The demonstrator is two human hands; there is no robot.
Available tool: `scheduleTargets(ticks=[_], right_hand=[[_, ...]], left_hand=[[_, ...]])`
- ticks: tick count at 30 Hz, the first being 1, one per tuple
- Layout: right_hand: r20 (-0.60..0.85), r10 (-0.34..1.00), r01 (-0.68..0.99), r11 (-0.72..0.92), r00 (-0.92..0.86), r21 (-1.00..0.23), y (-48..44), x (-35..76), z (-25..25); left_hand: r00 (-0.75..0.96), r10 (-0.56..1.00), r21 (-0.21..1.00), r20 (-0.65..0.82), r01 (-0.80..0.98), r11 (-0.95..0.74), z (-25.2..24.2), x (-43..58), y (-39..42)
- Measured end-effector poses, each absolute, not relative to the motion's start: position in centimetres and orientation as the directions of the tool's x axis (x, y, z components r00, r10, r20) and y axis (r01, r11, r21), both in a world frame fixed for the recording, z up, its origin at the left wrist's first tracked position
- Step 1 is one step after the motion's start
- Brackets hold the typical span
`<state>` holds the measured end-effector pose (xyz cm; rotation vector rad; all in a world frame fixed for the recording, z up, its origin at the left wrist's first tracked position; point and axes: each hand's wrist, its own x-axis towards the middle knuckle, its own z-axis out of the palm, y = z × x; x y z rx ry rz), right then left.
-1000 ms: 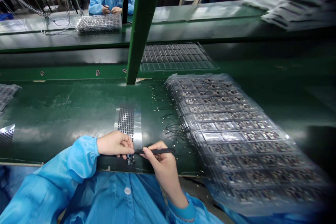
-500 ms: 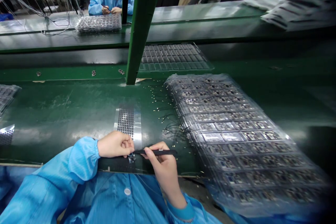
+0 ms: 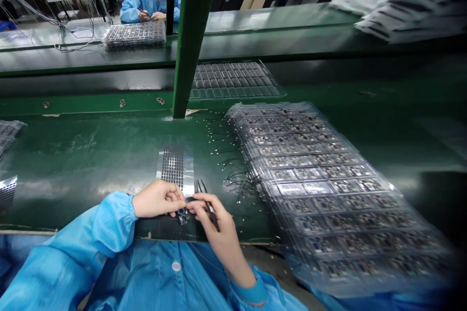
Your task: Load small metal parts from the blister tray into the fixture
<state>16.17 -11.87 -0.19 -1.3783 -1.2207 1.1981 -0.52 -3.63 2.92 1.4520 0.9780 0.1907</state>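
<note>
My left hand (image 3: 159,199) is closed, thumb and fingers pinching a small circuit board (image 3: 183,217) just above the bench's front edge. In my right hand (image 3: 221,226) lies a pair of black tweezers (image 3: 210,210), tips pointing up and away from me. The thumb and index finger of that hand are close to the board; whether they touch it I cannot tell. Just beyond both hands a clear sheet with rows of small dark square pieces (image 3: 172,167) lies flat on the green bench (image 3: 91,155).
To the right stands a stack of clear trays (image 3: 314,187) filled with circuit boards. Short black cables (image 3: 233,175) lie along its left side. A green post (image 3: 191,39) rises beyond the sheet, near another clear tray (image 3: 235,77). Across the bench sits a person in blue (image 3: 149,2).
The tweezers have turned in my right hand from lying level, tips at the board, to pointing up and away. My right fingers have come nearer the board. My left hand stays put.
</note>
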Motion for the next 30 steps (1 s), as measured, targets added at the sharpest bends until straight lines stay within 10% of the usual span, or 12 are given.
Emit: scheduleTargets(ticks=[30], right_hand=[[-0.123, 0.992, 0.102, -0.127, 0.039, -0.987, -10.99, 15.9, -0.16]], left_hand=[[0.679, 0.664, 0.907, -0.312, 0.422, -0.006, 2.34, -0.86, -3.94]])
